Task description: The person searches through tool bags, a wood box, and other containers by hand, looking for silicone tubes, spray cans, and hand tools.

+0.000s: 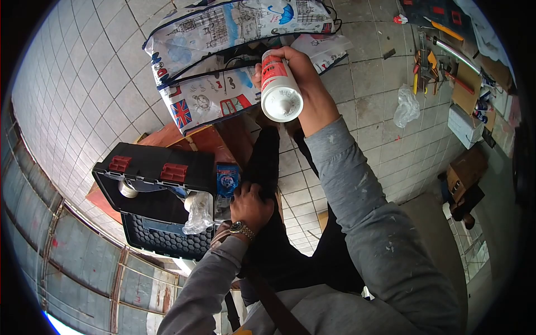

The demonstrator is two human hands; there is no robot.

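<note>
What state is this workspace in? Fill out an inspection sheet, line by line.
Surface: tiled floor, marked in places.
Work items: white-and-red cylinder held up in front of a printed bag; open black toolbox.
Clutter: crumpled clear plastic on the floor; tools lying nearby.
Hands: right hand grips the cylinder; left hand near a blue packet, hold unclear.
Cables: dark loop at the bag's edge, cord or handle unclear.
Surroundings: panelled wall beyond the toolbox.

Head cam, wide-angle, fwd/down.
</note>
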